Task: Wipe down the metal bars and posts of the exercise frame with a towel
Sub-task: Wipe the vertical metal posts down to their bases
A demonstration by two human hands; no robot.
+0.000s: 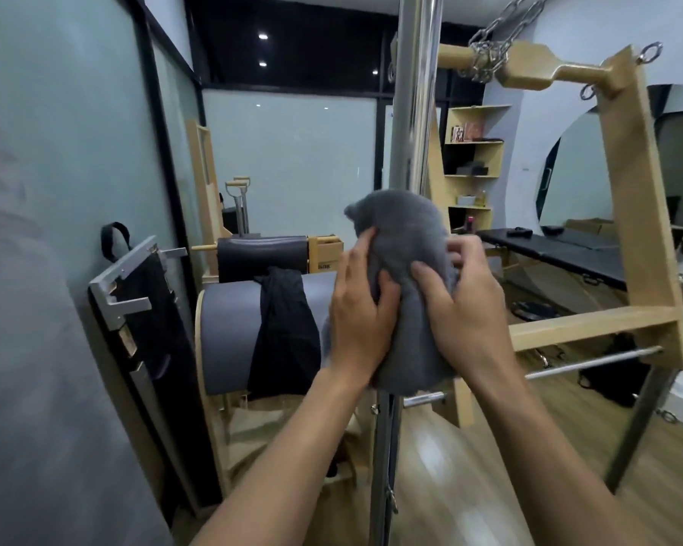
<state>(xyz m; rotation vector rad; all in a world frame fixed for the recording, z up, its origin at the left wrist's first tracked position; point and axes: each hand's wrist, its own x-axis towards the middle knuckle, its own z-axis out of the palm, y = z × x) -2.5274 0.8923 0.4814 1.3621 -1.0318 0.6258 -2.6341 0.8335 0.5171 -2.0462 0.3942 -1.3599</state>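
- The towel [405, 293] is plain mid-grey, with no pattern.
- The upright post [413, 112] is shiny silver chrome.
- The swing frame [643, 214] on the right is pale yellow wood, and its chain [501, 29] is silver.
- The barrel pad [229, 336] on the left is grey.
- The cloth [284, 333] draped over it is black.
- The floor [470, 466] is warm light brown with a wood grain.
- The far shelf [476, 143] is pale yellow wood.
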